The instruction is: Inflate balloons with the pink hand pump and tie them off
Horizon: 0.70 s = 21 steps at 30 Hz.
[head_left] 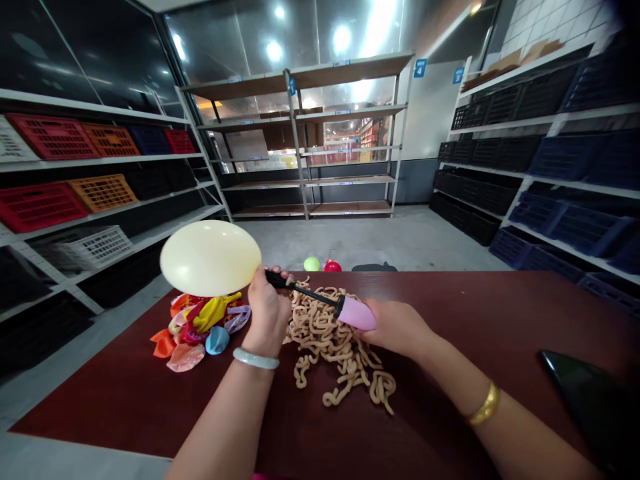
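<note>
A balloon pump (323,298) with a black end, a thin black rod and a lilac end spans the space between my hands. My left hand (267,300) is closed around the black end, beside a blown-up pale yellow balloon (210,258). Whether its fingers also pinch the balloon's neck is hidden. The lilac end sits in the grip of my right hand (397,325). Below the pump lies a heap of tan, curly, rope-like pieces (325,340). Flat balloons (205,327) in several colours are piled left of my left wrist.
The dark red table (475,333) carries a black, flat-looking object (575,387) at its right. A green balloon (311,264) and a red one (332,265) show past the far edge. Shelves with crates (50,137) line both sides; a metal rack (300,127) stands behind.
</note>
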Tool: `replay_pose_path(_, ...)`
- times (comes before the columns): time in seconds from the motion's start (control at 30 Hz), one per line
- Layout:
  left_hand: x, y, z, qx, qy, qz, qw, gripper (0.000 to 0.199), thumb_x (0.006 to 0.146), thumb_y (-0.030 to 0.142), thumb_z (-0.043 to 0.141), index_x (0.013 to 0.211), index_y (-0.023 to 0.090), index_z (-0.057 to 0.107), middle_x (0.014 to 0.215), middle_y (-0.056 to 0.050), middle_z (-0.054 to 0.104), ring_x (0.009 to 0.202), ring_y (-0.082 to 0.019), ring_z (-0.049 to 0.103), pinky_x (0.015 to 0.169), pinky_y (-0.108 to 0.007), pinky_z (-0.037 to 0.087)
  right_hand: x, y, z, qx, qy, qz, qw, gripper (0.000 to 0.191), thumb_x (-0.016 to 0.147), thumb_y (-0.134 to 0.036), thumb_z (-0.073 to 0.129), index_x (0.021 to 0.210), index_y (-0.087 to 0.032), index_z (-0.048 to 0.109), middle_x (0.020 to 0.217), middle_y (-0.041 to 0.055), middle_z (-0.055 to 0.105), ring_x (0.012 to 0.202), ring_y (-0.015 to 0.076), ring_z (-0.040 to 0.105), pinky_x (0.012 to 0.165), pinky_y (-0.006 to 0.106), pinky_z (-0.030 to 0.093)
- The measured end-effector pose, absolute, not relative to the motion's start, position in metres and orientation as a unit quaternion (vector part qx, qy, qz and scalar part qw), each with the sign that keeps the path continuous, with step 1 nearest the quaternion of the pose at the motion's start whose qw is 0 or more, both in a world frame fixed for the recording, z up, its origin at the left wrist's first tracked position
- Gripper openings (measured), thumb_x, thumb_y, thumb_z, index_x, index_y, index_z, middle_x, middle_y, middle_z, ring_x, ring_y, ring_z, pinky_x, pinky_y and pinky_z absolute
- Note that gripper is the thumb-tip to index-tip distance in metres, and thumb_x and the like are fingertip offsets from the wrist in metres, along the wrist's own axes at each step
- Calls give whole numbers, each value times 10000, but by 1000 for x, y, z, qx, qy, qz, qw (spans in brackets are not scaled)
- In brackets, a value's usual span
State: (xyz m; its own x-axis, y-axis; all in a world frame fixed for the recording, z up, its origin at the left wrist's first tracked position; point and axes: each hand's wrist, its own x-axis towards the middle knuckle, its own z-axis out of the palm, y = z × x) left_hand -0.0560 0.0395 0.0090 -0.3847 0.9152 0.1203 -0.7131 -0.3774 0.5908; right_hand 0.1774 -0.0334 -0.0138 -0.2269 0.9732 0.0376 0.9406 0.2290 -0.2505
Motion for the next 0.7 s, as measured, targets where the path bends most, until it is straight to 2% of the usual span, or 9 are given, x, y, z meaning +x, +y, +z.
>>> replay_pose_path(0.2,-73,48,7,204,220,820,487,142,816,216,546,755,199,419,619,34,459,506,-104,478,477,-227,359,185,-32,-13,-613,-783,71,80,484,776,-643,537,1060,-254,586,939,61,705,833,262,662,630,306,387)
replay_pose_path(0.47,-20,23,-10,241,210,789,525,136,833,239,573,787,194,453,665,19,492,567,-114,504,523,-238,396,183,-35,-15,-608,-788,39,82,420,785,-584,547,1017,-235,566,893,64,704,795,254,664,617,307,377)
replay_pose_path(0.7,25,1,-25,250,232,756,558,160,823,287,591,812,204,455,688,17,525,580,-127,531,563,-264,437,178,-39,-15,-614,-778,64,114,411,778,-584,542,1004,-241,569,879,43,709,763,249,667,569,293,345)
